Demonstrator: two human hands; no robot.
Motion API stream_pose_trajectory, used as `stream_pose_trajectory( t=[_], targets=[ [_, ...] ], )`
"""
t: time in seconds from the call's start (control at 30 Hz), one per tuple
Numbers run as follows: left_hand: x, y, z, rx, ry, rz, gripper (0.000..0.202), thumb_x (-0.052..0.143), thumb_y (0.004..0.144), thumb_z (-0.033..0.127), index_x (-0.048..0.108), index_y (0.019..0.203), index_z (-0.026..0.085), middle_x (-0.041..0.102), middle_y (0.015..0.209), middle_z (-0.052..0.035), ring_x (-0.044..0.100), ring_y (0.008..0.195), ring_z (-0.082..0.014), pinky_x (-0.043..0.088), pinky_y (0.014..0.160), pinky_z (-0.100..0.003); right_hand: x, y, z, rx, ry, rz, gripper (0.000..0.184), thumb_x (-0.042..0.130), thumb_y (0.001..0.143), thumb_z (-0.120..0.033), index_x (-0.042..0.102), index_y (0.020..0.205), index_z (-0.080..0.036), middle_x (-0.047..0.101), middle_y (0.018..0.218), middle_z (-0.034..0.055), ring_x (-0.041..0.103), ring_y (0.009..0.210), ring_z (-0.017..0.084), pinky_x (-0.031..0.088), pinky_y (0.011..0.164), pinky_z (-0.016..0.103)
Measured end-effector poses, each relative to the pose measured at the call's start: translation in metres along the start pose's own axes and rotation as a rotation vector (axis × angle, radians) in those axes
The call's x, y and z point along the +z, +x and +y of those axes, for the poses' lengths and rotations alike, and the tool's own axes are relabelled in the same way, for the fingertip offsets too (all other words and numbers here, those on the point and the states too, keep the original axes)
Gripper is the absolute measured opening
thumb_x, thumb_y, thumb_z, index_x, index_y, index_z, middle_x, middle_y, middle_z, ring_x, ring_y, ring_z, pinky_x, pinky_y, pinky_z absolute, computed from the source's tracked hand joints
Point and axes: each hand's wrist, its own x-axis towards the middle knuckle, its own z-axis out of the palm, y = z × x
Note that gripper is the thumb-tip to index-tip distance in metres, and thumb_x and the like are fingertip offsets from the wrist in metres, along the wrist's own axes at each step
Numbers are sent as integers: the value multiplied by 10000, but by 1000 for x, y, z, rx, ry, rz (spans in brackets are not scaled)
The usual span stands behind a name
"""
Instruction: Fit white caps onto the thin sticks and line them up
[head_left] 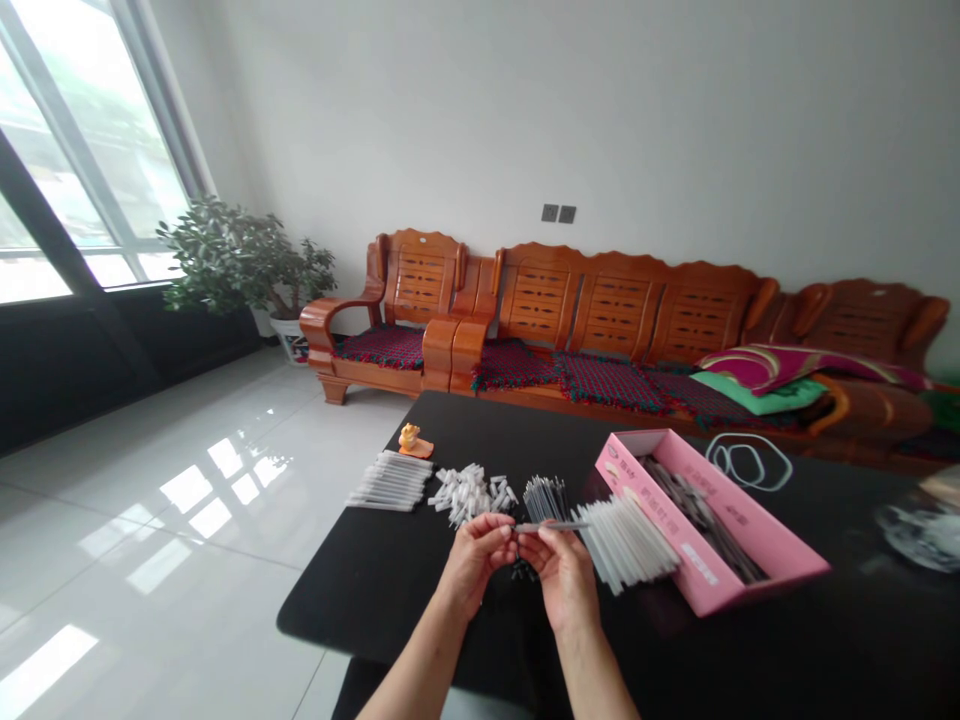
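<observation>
Over the black table's near side, my left hand (484, 553) pinches the left end of a slim grey pen-like rod (551, 526). My right hand (559, 570) grips the same rod farther right, thumb on top, and it lies nearly level. Behind my hands are a heap of short white tube pieces (469, 492) and a bundle of thin dark sticks (545, 494). Long whitish tubes (628, 545) lie in a row right of my right hand. Small black pieces (523, 570) show partly beneath my hands. A row of white pen-like sticks (391, 482) lies farther left.
A pink box (757, 510) holding dark grey sticks (705, 515) stands on the black table (360, 590). A small orange figurine (409, 437) is at the far left corner. White loops (739, 463) and a clear bag (922, 530) lie to the right. Behind is a wooden sofa (615, 310).
</observation>
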Motion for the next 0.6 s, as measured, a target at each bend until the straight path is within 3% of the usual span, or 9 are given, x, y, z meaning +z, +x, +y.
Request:
stream_pose_trajectory(
  t=[0.37, 0.6],
  targets=[
    [-4, 5, -6, 130, 156, 62, 314, 824, 642, 278, 694, 843, 74, 678, 650, -51, 624, 544, -109, 525, 555, -216, 1, 0, 1, -87, -69, 22, 326, 807, 625, -211, 580, 853, -157, 738, 675, 51, 712, 618, 205, 578, 586, 290],
    [-4, 5, -8, 130, 164, 72, 309, 824, 637, 280, 698, 836, 80, 679, 672, -46, 614, 533, -99, 517, 548, -207, 1, 1, 4, -102, -81, 22, 309, 797, 640, -205, 573, 847, -158, 737, 674, 54, 714, 621, 208, 582, 585, 294]
  ],
)
